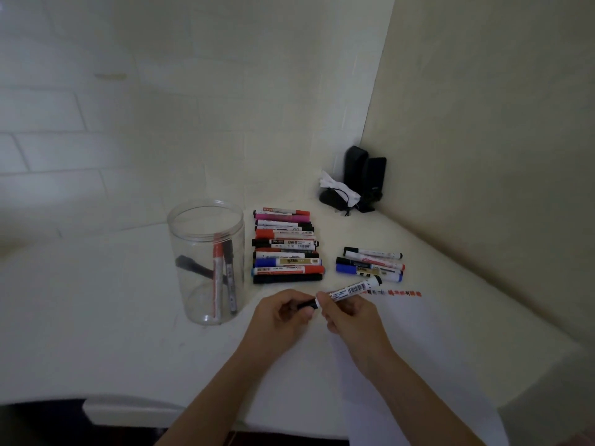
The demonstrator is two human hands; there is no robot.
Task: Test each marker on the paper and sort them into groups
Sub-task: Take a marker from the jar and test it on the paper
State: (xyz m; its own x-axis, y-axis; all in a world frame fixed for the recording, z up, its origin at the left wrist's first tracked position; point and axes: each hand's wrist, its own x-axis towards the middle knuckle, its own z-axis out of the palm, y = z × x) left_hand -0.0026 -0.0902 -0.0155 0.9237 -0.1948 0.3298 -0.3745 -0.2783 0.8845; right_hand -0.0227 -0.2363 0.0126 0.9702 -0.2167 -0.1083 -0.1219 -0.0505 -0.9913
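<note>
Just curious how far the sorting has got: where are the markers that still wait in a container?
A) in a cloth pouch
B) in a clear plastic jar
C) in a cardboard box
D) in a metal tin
B: a few markers stand inside the clear plastic jar, left of the large row of markers.

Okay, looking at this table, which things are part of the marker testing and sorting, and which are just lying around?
Part of the job:
held marker
left hand
right hand
paper
big marker group
small marker group
jar with markers

Just lying about:
black speakers
crumpled tissue

paper (428,349): near edge cut off | marker (349,290) cap: hidden in hands
</note>
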